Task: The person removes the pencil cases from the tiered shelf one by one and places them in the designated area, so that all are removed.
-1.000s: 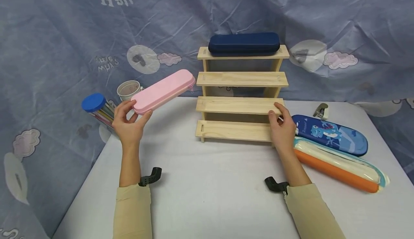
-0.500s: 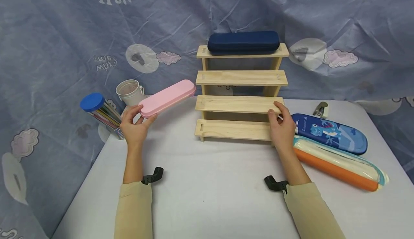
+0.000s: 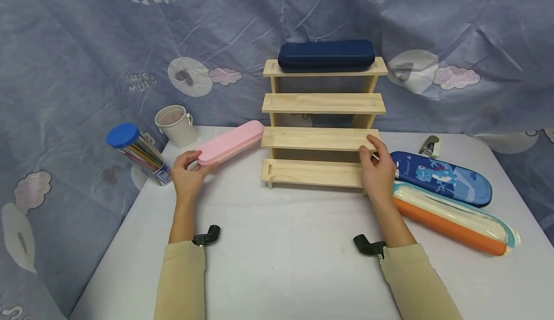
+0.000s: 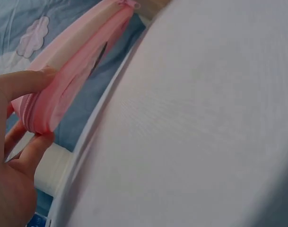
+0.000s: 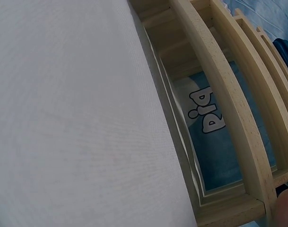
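My left hand (image 3: 188, 175) pinches the near end of a pink zippered pencil case (image 3: 231, 142) between thumb and fingers. The case slants up to the right, its far tip right at the left side of a tiered wooden shelf (image 3: 318, 138). In the left wrist view, thumb and fingertips clasp the zipped end of the pink case (image 4: 82, 52). On the right, my other hand (image 3: 377, 173) grips the shelf's right end, by the second board from the bottom. Only a bit of that hand (image 5: 286, 208) shows in the right wrist view. A navy case (image 3: 326, 55) lies on the top board.
Right of the shelf lie a blue dinosaur pencil case (image 3: 441, 178) and an orange and cream case (image 3: 454, 221), with a small stapler (image 3: 430, 147) behind. At the left stand a white pail (image 3: 177, 130) and a blue-lidded tube of pencils (image 3: 143, 154). A curtain (image 3: 216, 31) hangs behind.
My left hand has come down and to the right with the pink pencil case, bringing its far tip to the shelf's left side. My right hand has stayed on the shelf.
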`<action>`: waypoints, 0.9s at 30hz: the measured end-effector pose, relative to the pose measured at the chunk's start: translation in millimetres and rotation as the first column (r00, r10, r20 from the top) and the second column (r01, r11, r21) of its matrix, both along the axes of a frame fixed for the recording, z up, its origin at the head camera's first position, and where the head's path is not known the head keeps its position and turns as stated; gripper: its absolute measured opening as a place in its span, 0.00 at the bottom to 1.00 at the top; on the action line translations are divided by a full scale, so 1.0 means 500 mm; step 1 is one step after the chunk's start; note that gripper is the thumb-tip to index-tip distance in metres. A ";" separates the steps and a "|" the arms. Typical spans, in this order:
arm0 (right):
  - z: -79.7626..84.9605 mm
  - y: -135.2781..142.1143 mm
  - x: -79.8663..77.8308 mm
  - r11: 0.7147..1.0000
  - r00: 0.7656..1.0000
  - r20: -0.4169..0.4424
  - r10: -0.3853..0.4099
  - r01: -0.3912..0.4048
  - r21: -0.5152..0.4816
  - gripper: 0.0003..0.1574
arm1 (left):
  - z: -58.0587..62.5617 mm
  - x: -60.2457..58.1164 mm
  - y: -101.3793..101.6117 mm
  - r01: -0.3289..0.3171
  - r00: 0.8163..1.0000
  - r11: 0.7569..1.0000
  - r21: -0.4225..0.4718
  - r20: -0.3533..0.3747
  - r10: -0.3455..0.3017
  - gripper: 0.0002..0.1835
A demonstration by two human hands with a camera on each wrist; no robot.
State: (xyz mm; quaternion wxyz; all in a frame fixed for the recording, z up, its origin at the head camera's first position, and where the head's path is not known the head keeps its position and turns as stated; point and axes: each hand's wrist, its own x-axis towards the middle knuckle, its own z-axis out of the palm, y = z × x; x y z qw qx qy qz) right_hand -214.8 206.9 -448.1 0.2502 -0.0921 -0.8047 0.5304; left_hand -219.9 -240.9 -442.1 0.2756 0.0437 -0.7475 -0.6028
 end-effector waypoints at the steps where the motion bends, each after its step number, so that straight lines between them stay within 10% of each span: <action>1: 0.000 -0.001 0.000 1.000 1.000 0.000 -0.001 0.001 0.000 0.26 | -0.003 0.000 -0.001 0.005 1.000 1.000 0.004 0.013 -0.005 0.29; 13: 0.006 0.002 0.003 1.000 1.000 0.004 -0.012 0.012 0.003 0.25 | -0.050 -0.026 -0.031 0.074 0.994 0.992 0.107 0.076 -0.082 0.32; 27: 0.002 0.002 0.003 1.000 1.000 0.003 0.006 -0.006 -0.013 0.26 | -0.101 -0.038 -0.053 0.020 0.986 1.000 -0.001 0.165 -0.020 0.31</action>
